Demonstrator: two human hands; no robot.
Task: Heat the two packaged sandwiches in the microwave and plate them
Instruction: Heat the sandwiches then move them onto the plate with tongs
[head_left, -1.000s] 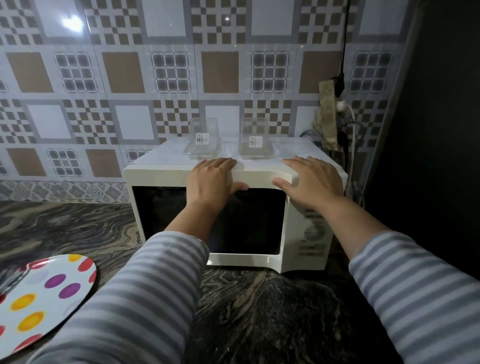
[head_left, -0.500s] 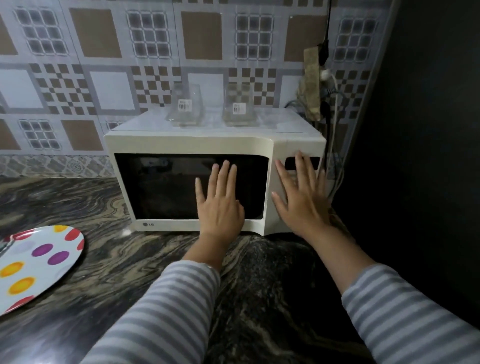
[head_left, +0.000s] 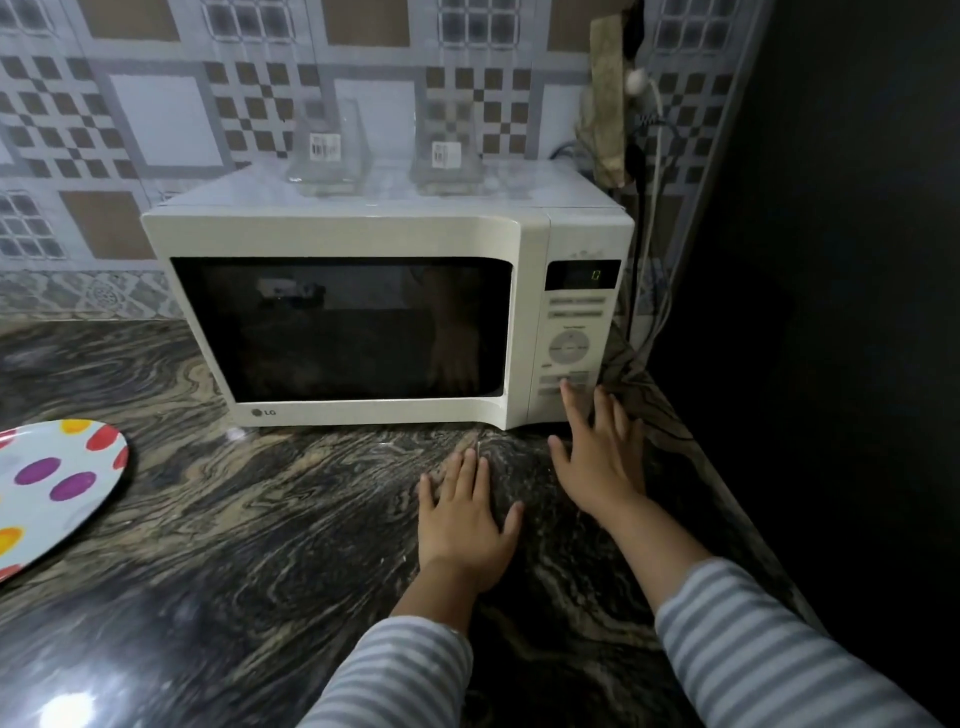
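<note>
Head view showed both hands flat with fingers straight, gripping nothing. At lower centre of the frame the left hand (head_left: 465, 525) lay spread over the dark marbled counter (head_left: 234, 519). Just right of it the right hand (head_left: 597, 462) reached up, its index fingertip at the lowest buttons of the microwave (head_left: 363, 239) control panel (head_left: 574, 338) — whether it pressed one could not be told. The microwave door (head_left: 343, 327) was closed and its display read 0. Two clear packages (head_left: 330, 150) stood on the microwave's top, upper centre. A dotted plate (head_left: 52, 488) lay at the left edge — well apart from the hands.
</note>
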